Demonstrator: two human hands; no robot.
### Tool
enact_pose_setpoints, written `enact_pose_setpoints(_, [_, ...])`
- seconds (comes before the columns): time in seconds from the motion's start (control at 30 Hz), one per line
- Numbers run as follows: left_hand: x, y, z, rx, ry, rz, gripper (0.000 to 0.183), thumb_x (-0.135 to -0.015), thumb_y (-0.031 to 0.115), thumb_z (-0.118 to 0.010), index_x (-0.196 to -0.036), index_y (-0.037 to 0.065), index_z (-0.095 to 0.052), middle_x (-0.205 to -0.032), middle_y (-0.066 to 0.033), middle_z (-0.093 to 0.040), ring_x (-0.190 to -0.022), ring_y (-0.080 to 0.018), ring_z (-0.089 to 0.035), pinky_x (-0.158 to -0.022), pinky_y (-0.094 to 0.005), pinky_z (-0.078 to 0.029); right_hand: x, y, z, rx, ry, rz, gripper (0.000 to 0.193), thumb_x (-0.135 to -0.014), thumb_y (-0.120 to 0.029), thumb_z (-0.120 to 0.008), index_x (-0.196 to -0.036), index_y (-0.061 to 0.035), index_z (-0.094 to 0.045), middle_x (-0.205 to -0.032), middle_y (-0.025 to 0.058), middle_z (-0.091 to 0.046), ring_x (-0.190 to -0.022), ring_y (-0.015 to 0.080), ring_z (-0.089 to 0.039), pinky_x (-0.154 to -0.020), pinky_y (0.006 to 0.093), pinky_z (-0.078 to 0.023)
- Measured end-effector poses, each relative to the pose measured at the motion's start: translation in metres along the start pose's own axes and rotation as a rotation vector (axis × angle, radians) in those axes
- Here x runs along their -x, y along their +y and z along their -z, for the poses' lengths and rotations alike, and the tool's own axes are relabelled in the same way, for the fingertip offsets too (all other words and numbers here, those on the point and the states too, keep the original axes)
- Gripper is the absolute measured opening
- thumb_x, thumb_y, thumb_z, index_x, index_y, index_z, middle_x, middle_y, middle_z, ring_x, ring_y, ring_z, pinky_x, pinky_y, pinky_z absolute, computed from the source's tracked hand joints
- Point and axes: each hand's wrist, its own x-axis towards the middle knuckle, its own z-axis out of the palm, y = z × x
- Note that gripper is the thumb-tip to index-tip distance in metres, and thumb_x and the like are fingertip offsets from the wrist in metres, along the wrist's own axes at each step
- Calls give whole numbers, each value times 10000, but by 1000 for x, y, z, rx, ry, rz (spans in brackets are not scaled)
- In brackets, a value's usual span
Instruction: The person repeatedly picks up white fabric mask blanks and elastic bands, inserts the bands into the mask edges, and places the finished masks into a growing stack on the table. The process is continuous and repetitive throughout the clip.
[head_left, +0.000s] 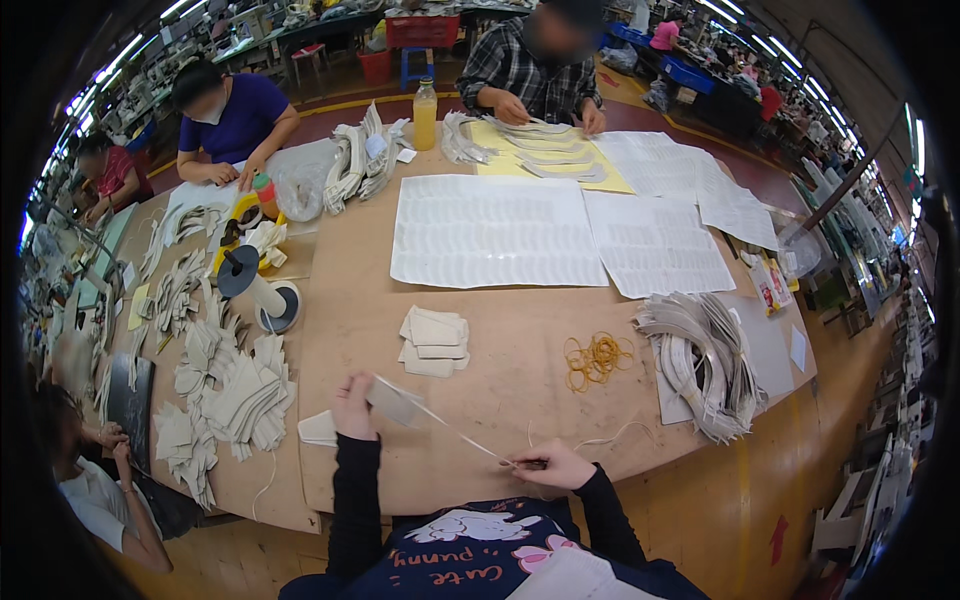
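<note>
My left hand (pixel 355 406) is closed on a small pale grey piece (pixel 397 404), blurred by motion. A thin white strip (pixel 452 427) stretches taut from there down to my right hand (pixel 562 466). My right fingers pinch the strip's end, and a small dark tool (pixel 528 464) shows at them, its kind hard to make out. A white piece (pixel 319 429) lies on the table beside my left wrist. Beyond my hands rests a stack of cream fabric pieces (pixel 435 338). A loose thread (pixel 618 434) trails past my right hand.
Yellow rubber bands (pixel 597 358) and a bundle of grey strips (pixel 703 365) lie to the right. At left stand a thread cone (pixel 262 293) and piles of cream pieces (pixel 240 395). Patterned white sheets (pixel 495 232) cover the far side. Co-workers sit around the table.
</note>
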Motion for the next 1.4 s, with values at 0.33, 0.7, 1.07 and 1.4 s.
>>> enact_pose_setpoints(0.33, [3, 24, 17, 71, -34, -44, 30, -853, 120, -651, -844, 102, -629, -753, 39, -589, -680, -60, -570, -589, -214, -451, 138, 51, 46, 203, 616, -250, 201, -875, -56, -664, -1053, 12, -728, -830, 48, -716, -731, 76, -614, -687, 243, -504])
enact_pose_setpoints(0.7, [42, -97, -9, -24, -381, 580, 97, -933, 140, -662, -1012, 93, -630, -900, 2, -644, -807, -104, -622, -710, -263, -534, 327, 46, 52, 68, 1443, -267, 217, -870, -3, -664, -1086, 20, -668, -843, 23, -667, -705, 64, -572, -663, 235, -460])
enact_pose_setpoints(1.07, [33, -95, 26, -384, -459, 400, 134, -936, 127, -650, -1032, 37, -628, -889, 0, -641, -809, -94, -626, -744, -249, -545, 152, 27, 49, -346, 867, -181, 288, -1020, -166, -547, -1245, -7, -632, -890, -2, -629, -743, 29, -534, -620, 172, -418])
enact_pose_setpoints(1.4, [52, -86, 17, -359, -353, 355, 143, -943, 107, -650, -1058, 25, -625, -921, -5, -645, -818, -75, -631, -735, -220, -535, -39, 36, 33, -978, 421, -18, 467, -1049, -324, -479, -1414, -35, -450, -1216, 141, -622, -1103, 229, -618, -930, 366, -528])
